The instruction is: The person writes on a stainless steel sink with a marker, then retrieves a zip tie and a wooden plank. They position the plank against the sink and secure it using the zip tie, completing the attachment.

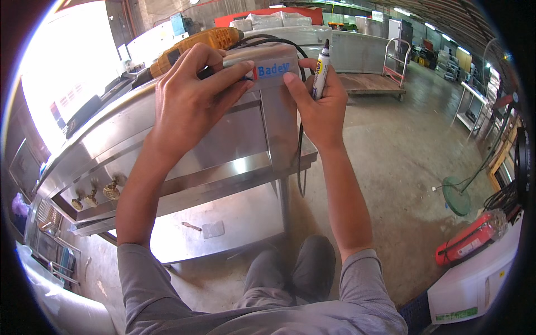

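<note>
Blue lettering (273, 70) sits on the upper corner of a stainless steel counter (283, 117), with a narrow red strip at its left end. My left hand (190, 97) has its fingers pinched at that red end. A dark, slim thing shows partly between its fingers, too hidden to name. In my right hand (324, 103) is a white and yellow marker (321, 70), held upright with its dark tip upward. The right thumb touches the steel or the lettering's right end.
Behind my left hand, a yellow power tool (196, 47) lies on the counter near a black cable (268, 38). Brass valves (111, 191) project from the counter's front. Below is a steel shelf (245, 226). A flat trolley (368, 84) and red fire extinguisher (463, 240) stand rightward.
</note>
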The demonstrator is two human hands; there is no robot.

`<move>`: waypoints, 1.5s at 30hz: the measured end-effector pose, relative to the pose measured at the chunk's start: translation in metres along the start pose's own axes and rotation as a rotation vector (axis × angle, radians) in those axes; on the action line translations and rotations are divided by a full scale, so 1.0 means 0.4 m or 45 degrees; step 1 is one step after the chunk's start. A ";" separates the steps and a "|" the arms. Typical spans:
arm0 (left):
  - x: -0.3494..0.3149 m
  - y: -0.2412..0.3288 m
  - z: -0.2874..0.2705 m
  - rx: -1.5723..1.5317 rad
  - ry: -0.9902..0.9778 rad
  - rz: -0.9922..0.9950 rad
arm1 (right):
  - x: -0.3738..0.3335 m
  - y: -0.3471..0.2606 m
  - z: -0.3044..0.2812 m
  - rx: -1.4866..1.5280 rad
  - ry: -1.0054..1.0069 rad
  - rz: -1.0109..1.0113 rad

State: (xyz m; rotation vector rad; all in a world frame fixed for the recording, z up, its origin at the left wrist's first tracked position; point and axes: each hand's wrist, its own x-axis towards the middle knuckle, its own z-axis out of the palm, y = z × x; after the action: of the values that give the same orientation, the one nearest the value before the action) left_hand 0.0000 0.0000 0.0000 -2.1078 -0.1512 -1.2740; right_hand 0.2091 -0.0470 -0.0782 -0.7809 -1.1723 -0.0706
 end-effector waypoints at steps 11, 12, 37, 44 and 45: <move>-0.002 -0.004 0.008 -0.030 0.038 0.013 | -0.005 -0.005 -0.053 0.756 -0.019 0.049; 0.000 -0.005 0.008 -0.026 0.048 0.023 | -0.005 -0.010 -0.064 0.582 -0.009 -0.011; 0.004 0.006 0.005 -0.066 0.040 -0.031 | -0.001 0.011 0.043 0.617 0.355 -0.487; -0.009 0.002 -0.002 -0.053 -0.044 -0.073 | -0.011 0.040 0.095 0.320 0.500 -0.629; -0.009 0.001 -0.002 -0.049 -0.047 -0.075 | -0.009 0.045 0.094 0.286 0.504 -0.655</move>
State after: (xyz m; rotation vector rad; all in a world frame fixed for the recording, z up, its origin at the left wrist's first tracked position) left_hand -0.0023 0.0001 -0.0030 -2.1753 -0.2074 -1.2820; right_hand 0.1855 -0.0131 -0.0841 -0.2353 -0.9545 -0.4901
